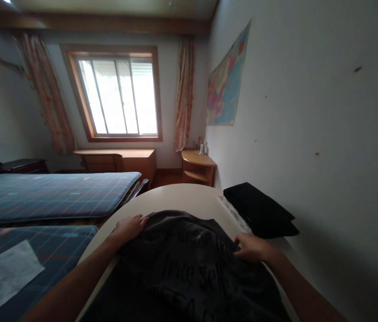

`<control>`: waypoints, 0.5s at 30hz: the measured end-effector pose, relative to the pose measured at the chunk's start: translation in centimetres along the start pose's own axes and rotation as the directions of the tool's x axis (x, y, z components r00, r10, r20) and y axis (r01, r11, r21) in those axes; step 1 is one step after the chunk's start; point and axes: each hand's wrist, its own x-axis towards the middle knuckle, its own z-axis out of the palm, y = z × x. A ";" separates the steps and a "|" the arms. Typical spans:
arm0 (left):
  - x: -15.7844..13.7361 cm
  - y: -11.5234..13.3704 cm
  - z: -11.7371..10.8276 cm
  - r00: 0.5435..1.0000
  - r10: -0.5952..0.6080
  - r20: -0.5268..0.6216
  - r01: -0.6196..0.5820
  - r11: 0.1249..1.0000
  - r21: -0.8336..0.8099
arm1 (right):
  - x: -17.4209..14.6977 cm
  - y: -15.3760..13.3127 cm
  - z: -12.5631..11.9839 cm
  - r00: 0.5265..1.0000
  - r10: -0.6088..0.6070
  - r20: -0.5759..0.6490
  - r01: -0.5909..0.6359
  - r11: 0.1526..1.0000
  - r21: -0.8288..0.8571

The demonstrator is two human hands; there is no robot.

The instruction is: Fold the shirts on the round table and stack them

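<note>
A dark grey shirt with black lettering, part of it reading "true self", lies spread over the round cream table. Its near part runs out of the bottom of the view. My left hand pinches the shirt at its upper left edge, thumb and fingers closed on the cloth. On the opposite side my right hand grips the right edge between thumb and bent fingers. Some wrinkles cross the cloth between the two hands.
Folded black cloth lies at the table's right, by the wall, with clear plastic beside it. Left of the table are plaid mattresses, one bearing a paper sheet. A desk and corner shelf stand beyond.
</note>
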 end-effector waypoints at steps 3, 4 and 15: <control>0.8 0.2 0.0 0.998 0.003 0.062 -0.003 1.000 0.008 | -0.1 -1.2 -0.8 0.995 -0.003 0.097 -0.001 0.999 0.032; 1.1 0.4 0.1 0.997 0.003 0.080 -0.003 1.000 0.002 | 0.1 -1.6 -1.2 0.991 0.019 0.131 -0.025 0.999 0.046; 6.9 0.0 -4.7 0.962 -0.198 -0.188 0.170 0.973 -0.153 | 6.0 -6.5 -8.5 0.807 -0.050 -0.588 0.119 0.990 0.080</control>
